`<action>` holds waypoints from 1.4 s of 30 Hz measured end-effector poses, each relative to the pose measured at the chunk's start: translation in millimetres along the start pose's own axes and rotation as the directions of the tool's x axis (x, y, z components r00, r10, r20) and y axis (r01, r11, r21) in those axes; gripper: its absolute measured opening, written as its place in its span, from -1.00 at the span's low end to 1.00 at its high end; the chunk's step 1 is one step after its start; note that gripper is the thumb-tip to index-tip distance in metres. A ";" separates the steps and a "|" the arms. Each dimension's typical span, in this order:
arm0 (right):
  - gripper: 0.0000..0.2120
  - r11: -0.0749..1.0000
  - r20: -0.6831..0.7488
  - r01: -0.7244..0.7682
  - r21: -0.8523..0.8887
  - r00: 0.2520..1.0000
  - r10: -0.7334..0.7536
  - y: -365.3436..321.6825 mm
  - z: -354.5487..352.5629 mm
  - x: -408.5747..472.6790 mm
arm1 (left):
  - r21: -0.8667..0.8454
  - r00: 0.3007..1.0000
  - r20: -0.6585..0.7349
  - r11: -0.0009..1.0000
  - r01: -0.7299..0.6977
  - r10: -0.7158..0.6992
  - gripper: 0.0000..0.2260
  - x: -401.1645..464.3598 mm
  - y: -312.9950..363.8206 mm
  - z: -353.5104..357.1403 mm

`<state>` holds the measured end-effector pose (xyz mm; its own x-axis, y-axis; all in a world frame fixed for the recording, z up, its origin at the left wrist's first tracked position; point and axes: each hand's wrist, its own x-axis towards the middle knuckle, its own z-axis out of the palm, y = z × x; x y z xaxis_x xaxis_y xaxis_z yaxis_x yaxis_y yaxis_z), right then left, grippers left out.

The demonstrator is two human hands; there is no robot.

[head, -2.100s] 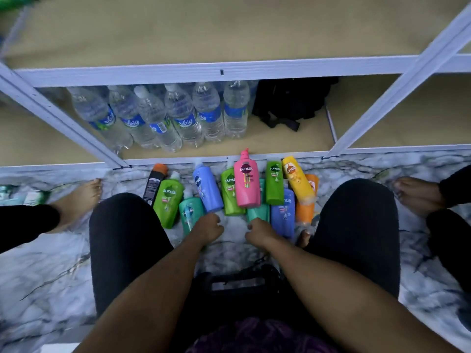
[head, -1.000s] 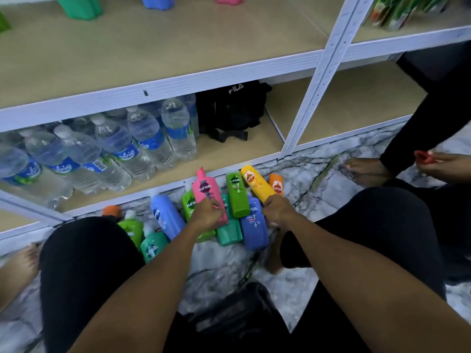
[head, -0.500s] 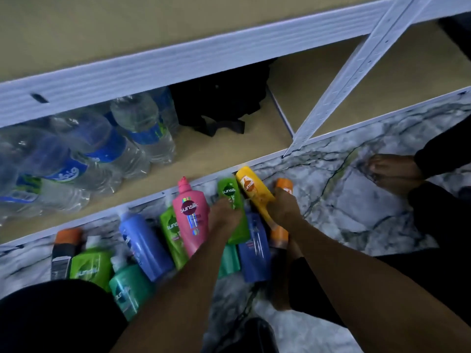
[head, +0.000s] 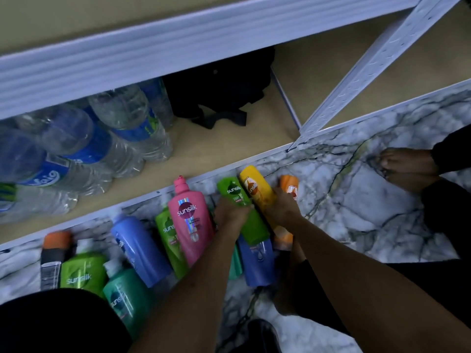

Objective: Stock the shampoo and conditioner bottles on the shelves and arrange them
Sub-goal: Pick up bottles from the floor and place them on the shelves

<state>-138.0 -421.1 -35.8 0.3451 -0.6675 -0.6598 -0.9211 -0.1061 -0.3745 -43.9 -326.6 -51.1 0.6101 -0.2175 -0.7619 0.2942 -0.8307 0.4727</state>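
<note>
Green bottle [head: 233, 191] gripped by left hand [head: 230, 214]; yellow bottle [head: 256, 189], alongside on marble floor [head: 356, 215], gripped by right hand [head: 284, 208].

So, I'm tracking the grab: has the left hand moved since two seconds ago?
Yes. The left hand went forward toward the white shelf rail, onto the green shampoo bottle.

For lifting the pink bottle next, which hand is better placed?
Probably the left. The left hand grips the green bottle right beside the pink bottle; the right hand holds the yellow bottle, farther away.
</note>
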 end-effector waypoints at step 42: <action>-0.36 0.864 0.388 0.054 0.501 0.878 -0.280 -33.1 119.8 -258.7 | -0.612 0.984 -0.167 0.777 -0.148 0.056 -0.37 -219.2 -237.5 -160.7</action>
<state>-175.2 -156.6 69.3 0.6306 -0.2704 -0.7275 -0.6868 0.2421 -0.6853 -129.2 0.7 74.8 0.7400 -0.1753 -0.6494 0.5883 -0.2993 0.7512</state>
